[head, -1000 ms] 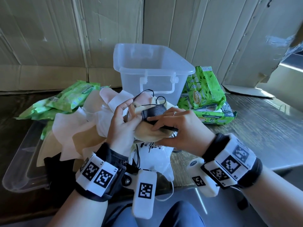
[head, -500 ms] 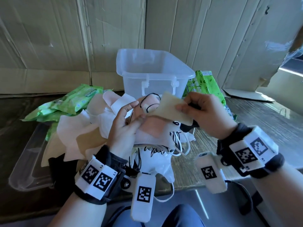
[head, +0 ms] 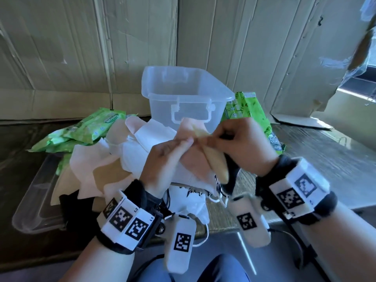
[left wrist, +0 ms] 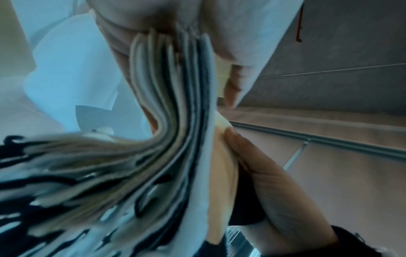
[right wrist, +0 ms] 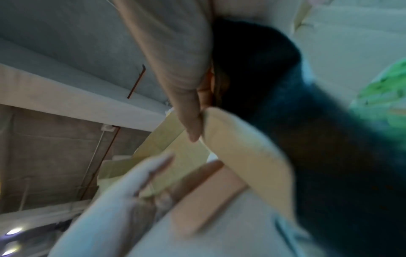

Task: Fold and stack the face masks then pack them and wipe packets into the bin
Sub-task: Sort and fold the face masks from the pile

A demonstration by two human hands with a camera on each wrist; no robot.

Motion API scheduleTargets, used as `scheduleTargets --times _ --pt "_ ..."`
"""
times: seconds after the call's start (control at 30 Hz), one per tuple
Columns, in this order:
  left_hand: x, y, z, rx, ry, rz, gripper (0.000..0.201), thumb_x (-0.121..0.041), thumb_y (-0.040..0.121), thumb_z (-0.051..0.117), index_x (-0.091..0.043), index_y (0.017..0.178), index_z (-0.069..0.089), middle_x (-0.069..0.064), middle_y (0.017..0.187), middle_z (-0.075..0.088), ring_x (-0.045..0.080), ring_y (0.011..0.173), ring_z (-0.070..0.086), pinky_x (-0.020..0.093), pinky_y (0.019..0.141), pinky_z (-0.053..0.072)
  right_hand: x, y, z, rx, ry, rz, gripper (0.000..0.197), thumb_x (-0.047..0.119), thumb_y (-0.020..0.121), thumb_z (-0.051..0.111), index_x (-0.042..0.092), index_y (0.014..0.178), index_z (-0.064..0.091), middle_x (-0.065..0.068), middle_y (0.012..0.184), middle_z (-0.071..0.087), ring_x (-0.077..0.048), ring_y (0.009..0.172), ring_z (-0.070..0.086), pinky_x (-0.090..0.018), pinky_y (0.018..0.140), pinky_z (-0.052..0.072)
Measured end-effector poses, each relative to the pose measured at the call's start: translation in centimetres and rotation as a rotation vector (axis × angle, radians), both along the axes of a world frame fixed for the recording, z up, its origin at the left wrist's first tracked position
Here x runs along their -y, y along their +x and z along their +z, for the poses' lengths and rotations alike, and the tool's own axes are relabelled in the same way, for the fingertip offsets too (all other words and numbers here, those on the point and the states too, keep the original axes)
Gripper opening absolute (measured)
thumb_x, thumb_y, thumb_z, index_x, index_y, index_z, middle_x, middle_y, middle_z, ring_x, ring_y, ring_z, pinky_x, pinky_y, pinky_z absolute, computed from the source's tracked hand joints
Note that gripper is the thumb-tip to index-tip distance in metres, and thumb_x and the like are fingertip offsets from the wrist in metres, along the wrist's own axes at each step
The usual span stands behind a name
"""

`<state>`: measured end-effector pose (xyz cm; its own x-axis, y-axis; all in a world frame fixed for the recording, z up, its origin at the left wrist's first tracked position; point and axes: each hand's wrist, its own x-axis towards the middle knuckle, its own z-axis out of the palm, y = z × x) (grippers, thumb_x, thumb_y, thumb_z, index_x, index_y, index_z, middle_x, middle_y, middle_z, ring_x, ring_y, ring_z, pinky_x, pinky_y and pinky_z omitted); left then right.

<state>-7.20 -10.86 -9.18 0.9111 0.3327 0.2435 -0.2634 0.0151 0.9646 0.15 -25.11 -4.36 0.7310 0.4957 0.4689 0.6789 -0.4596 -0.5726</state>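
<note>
My left hand [head: 183,143] grips a stack of folded face masks [head: 195,159], whose many layered edges fill the left wrist view [left wrist: 171,121]. Close beside it, my right hand [head: 211,140] pinches a beige mask [head: 216,163] against the stack's right side, with a black mask [head: 232,174] hanging behind it. The right wrist view has the beige mask [right wrist: 241,153] and the black mask [right wrist: 285,87] under my thumb. The clear plastic bin [head: 203,94] stands open just behind my hands. Green wipe packets lie at its left [head: 97,127] and right [head: 250,112].
A loose pile of white and tan masks [head: 95,165] lies left of my hands, partly on the bin's clear lid [head: 30,208]. Cardboard sheets [head: 81,47] wall off the back. The wooden table [head: 325,159] runs on to the right; its front edge is by my wrists.
My right hand lifted the beige mask off the stack, then swung it down edge-on against the stack's right side. The two hands have come together, fingertips nearly touching.
</note>
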Motion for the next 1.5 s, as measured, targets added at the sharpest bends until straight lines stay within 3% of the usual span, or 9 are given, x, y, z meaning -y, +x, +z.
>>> scheduleTargets --times 0.17,0.23,0.33,0.43,0.67,0.93,1.1,1.37,1.5 --pt "0.3 -0.3 0.2 -0.005 -0.06 -0.025 0.046 -0.061 0.055 0.065 -0.018 0.068 0.072 0.009 0.09 0.069 0.016 0.087 0.061 0.034 0.083 0.042 -0.2 -1.2 -0.5 0.061 -0.145 0.092 0.028 0.029 0.091 0.055 0.01 0.076 0.069 0.007 0.05 0.046 -0.013 0.06 0.043 -0.017 0.055 0.035" --pt "0.3 -0.2 -0.2 -0.015 -0.015 0.004 0.047 -0.052 0.058 0.07 -0.007 0.073 0.073 0.01 0.084 0.073 0.016 0.079 0.063 0.031 0.076 0.042 0.2 -1.3 -0.6 -0.029 -0.156 0.166 0.013 0.024 0.087 0.061 0.021 0.091 0.073 0.014 0.067 0.063 -0.004 0.068 0.055 -0.013 0.065 0.043" --pt "0.1 0.1 -0.9 -0.034 0.08 0.082 0.009 -0.026 0.062 0.065 -0.022 0.063 0.073 -0.008 0.06 0.065 0.006 0.06 0.057 0.023 0.064 0.043 0.4 -0.9 -1.3 -0.142 -0.161 0.213 0.041 0.013 0.072 0.074 0.027 0.11 0.067 0.006 0.102 0.071 -0.008 0.093 0.065 -0.025 0.089 0.049" --pt "-0.3 0.3 -1.4 -0.029 0.136 0.075 0.01 -0.014 0.067 0.065 -0.02 0.069 0.072 -0.011 0.062 0.064 0.004 0.063 0.055 0.024 0.069 0.044 0.2 -0.4 -1.7 -0.17 -0.097 0.166 0.056 0.004 0.068 0.075 0.026 0.118 0.061 0.0 0.106 0.071 -0.012 0.099 0.065 -0.035 0.093 0.049" --pt "-0.8 0.0 -1.0 0.105 0.153 0.079 0.063 0.004 0.079 0.066 -0.046 0.113 0.047 -0.008 0.125 0.056 0.006 0.111 0.055 0.018 0.093 0.045 2.2 1.5 0.1 -0.097 0.236 -0.098 0.052 0.008 0.061 0.078 0.032 0.105 0.061 -0.004 0.08 0.07 -0.019 0.073 0.062 -0.042 0.081 0.053" --pt "0.8 0.0 0.1 0.039 0.124 0.073 0.032 -0.004 0.088 0.058 -0.03 0.081 0.074 -0.013 0.089 0.071 -0.001 0.092 0.062 0.015 0.087 0.044 2.9 -0.4 1.6 -0.154 0.293 0.132 0.037 -0.005 0.078 0.065 0.029 0.092 0.059 0.0 0.07 0.064 -0.002 0.056 0.054 -0.024 0.061 0.048" --pt "1.7 -0.2 0.9 0.004 -0.006 -0.041 0.031 -0.048 0.068 0.07 -0.021 0.081 0.076 0.007 0.095 0.073 0.021 0.094 0.067 0.035 0.087 0.047 3.4 -1.5 1.4 -0.338 0.096 0.359 0.035 -0.004 0.081 0.064 0.026 0.098 0.056 -0.028 0.082 0.064 -0.021 0.067 0.055 -0.043 0.065 0.049" --pt "2.3 0.5 0.2 0.033 0.06 0.053 0.014 -0.005 0.073 0.073 -0.019 0.073 0.073 -0.011 0.067 0.07 0.005 0.071 0.062 0.017 0.074 0.048 4.0 0.2 0.1 -0.337 0.278 0.082 0.036 0.01 0.065 0.081 0.026 0.087 0.058 -0.018 0.086 0.069 -0.024 0.072 0.062 -0.043 0.07 0.053" --pt "1.9 1.0 -0.1 0.027 0.029 0.14 0.017 -0.011 0.076 0.073 -0.027 0.07 0.075 -0.015 0.065 0.07 0.0 0.071 0.062 0.014 0.075 0.048 4.3 0.5 -1.1 -0.491 0.34 0.182 0.031 -0.012 0.07 0.068 0.009 0.093 0.063 0.009 0.066 0.07 -0.003 0.064 0.064 -0.018 0.062 0.053"
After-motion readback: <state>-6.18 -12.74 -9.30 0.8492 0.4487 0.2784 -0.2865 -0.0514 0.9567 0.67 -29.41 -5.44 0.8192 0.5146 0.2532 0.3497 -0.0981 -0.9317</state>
